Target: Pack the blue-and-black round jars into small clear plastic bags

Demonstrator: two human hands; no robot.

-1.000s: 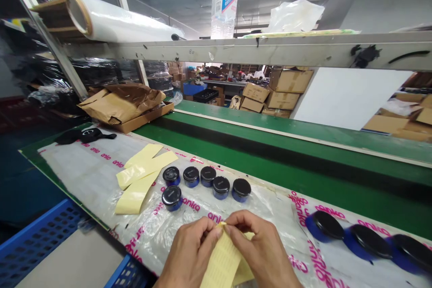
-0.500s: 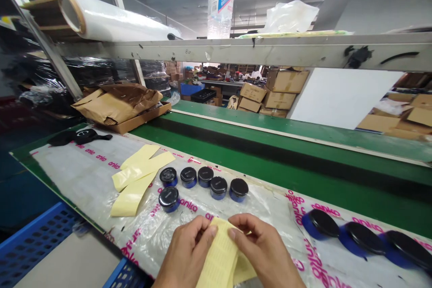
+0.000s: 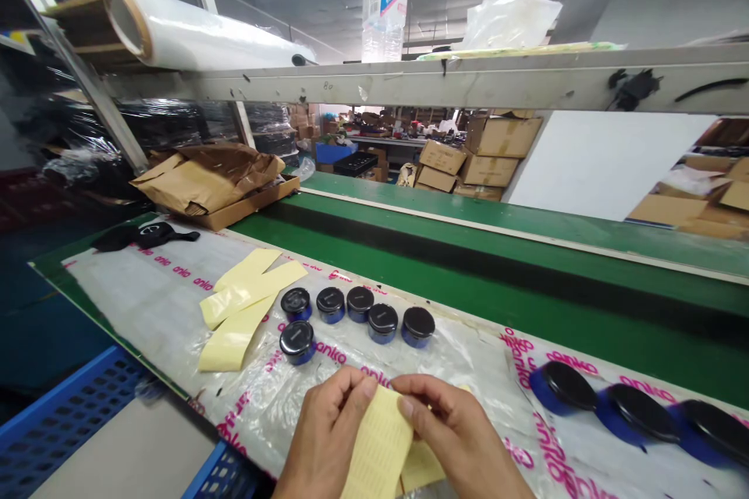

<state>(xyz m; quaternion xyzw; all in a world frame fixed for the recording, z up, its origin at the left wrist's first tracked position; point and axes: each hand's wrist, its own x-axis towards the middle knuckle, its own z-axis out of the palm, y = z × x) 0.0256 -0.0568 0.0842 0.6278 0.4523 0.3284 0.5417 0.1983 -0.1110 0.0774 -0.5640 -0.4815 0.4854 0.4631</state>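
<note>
Pretty loud colour mix here lol. The paper strip (image 3: 378,444) is pale yellow with rows of faint darker lines across it, and the loose strips (image 3: 243,312) on the desk are the same yellow. The plastic sheet (image 3: 175,288) is whitish and see-through, printed all over with repeating hot pink "anko" lettering. The little jars (image 3: 381,323) have black lids over deep blue bottoms, and the bigger jars (image 3: 642,413) on the right are black and blue too. Past them the belt (image 3: 527,308) is bright green with a dark stripe, the crate (image 3: 58,405) is blue, and the boxes (image 3: 488,170) are cardboard brown.
</note>
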